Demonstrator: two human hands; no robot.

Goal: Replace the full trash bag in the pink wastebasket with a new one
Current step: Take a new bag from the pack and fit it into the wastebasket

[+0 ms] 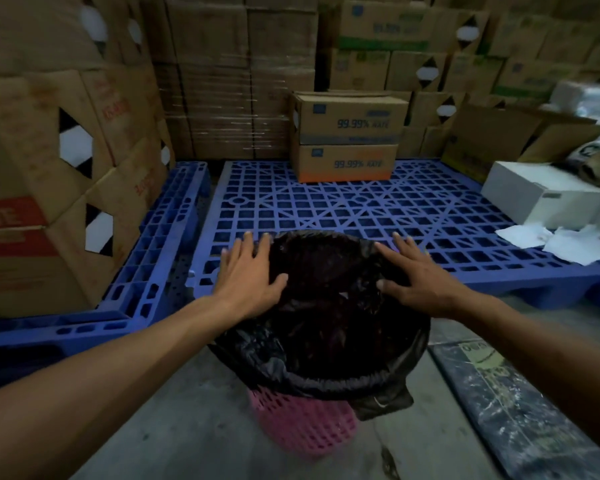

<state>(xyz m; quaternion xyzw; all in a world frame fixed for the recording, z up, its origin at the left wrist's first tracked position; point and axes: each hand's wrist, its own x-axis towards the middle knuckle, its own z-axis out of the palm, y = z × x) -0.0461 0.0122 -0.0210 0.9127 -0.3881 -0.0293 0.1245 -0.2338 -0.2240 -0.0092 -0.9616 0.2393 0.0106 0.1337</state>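
A pink lattice wastebasket stands on the concrete floor just below me. A black trash bag lines it, its edge folded down over the rim, and dark contents fill the inside. My left hand lies flat on the bag's far left rim, fingers spread. On the far right rim rests my right hand, also spread with the fingers apart. Neither hand has closed on the plastic.
A blue plastic pallet lies right behind the basket, with a second one to the left. Cardboard boxes are stacked all around. A white box and crumpled paper sit at right; a dark wrapped bundle lies on the floor.
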